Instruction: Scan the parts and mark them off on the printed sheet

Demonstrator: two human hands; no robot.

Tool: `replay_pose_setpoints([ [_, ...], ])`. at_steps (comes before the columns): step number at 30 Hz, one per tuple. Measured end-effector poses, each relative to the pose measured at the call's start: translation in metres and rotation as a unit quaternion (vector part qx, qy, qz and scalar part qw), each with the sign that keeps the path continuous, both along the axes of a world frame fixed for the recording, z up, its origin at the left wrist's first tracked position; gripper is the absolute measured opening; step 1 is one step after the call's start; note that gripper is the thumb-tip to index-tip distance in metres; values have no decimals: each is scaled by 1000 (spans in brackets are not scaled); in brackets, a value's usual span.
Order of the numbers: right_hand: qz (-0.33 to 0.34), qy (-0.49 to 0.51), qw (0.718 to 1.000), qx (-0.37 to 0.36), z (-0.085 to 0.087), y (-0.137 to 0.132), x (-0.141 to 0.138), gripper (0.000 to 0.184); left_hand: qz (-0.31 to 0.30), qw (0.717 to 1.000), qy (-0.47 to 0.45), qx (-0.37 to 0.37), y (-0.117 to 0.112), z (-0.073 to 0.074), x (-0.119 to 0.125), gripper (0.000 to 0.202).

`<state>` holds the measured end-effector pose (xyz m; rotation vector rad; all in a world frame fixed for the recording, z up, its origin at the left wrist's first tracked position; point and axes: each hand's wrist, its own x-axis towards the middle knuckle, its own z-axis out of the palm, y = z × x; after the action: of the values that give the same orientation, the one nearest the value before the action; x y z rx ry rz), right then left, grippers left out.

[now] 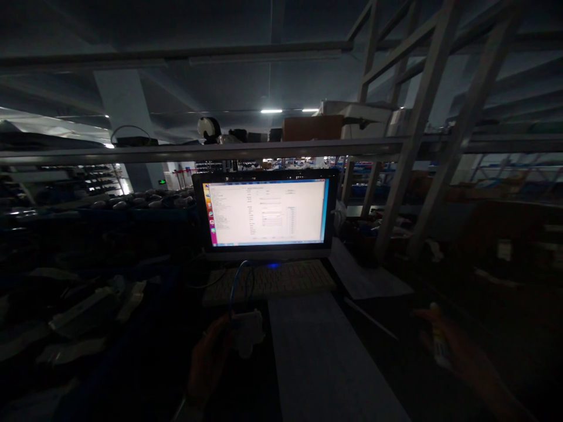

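The scene is very dark. My left hand point(210, 358) is closed around a small white device point(247, 331) at the lower centre, with a blue cable point(234, 283) running up from it toward the keyboard point(269, 281). My right hand point(457, 351) at the lower right grips a thin pale pen-like object point(437, 340). A lit monitor point(266, 212) showing a white window stands behind the keyboard, straight ahead of both hands.
A pale flat mat point(325, 363) lies between my hands. Several small pale devices point(83, 316) lie at the left. A metal shelf rail point(220, 152) with a cardboard box point(313, 127) runs above the monitor, and slanted frame posts point(409, 146) rise at the right.
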<state>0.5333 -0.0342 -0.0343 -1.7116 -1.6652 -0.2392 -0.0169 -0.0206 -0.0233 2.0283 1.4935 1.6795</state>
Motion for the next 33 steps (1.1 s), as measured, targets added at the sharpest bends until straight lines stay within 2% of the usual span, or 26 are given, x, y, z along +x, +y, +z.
replay_pose_setpoints([
  [5,14,-13,1000,14,9,-5,-8,41,13,1000,5,18,-3,2,1,30],
  [8,9,-30,999,37,12,-7,-11,38,58,997,-24,33,-7,8,1,33],
  [12,-16,-35,996,78,9,-4,-5,40,121,989,-85,1,-9,15,0,41],
  [17,-11,-59,989,133,9,0,-4,38,123,979,-153,-54,-5,16,-4,45],
  [20,8,-43,986,162,22,3,-22,35,104,976,-181,-65,-2,17,-4,41],
  [24,36,12,980,193,43,16,-69,32,88,971,-207,-76,-1,18,-4,40],
  [26,64,62,974,210,46,26,-91,31,90,970,-213,-79,0,19,-4,42],
  [29,89,138,964,209,36,43,-112,33,82,968,-221,-89,0,18,-6,45],
  [33,103,170,961,194,15,52,-114,30,73,965,-228,-104,1,17,-8,48],
])
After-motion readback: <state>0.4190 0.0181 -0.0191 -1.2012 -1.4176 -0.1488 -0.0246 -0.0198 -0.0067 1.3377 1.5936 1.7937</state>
